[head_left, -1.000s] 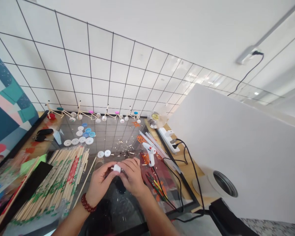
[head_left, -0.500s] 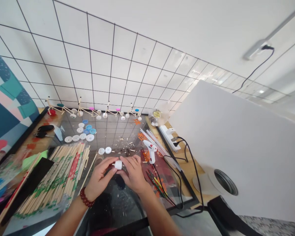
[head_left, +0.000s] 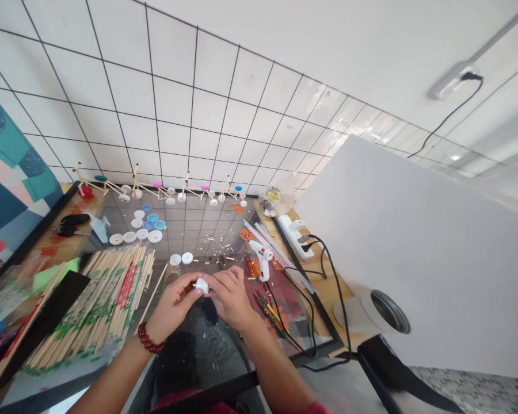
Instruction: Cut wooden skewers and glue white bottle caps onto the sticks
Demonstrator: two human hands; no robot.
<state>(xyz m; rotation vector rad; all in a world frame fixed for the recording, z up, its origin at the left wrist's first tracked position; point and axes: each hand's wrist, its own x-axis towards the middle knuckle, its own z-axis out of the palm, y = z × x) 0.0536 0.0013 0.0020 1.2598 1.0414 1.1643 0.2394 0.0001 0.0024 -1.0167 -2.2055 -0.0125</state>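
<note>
Between my left hand [head_left: 174, 303] and my right hand [head_left: 231, 299] is a small white plastic cap [head_left: 202, 285], pinched in the fingers of both. A dark object [head_left: 209, 312] lies on the glass tabletop [head_left: 190, 356] under my hands, partly hidden by them. A white glue gun [head_left: 262, 259] rests on a clear plastic sheet just beyond my right hand. Two white bottle caps [head_left: 181, 259] lie just beyond my fingers. A large bundle of wrapped wooden chopsticks [head_left: 107, 305] sits to the left of my left hand.
Small stick-and-cap models [head_left: 159, 192] stand along the back of the table, with several coloured and white caps [head_left: 144, 230] in front of them. Wood scraps are scattered about. A power strip [head_left: 293, 237] and black cables [head_left: 311, 305] lie on the wooden surface to the right, beside a large white board [head_left: 414, 247].
The white cap has shifted slightly left and tilted between my fingers. My hands have come slightly closer together, and the whole view has moved a little.
</note>
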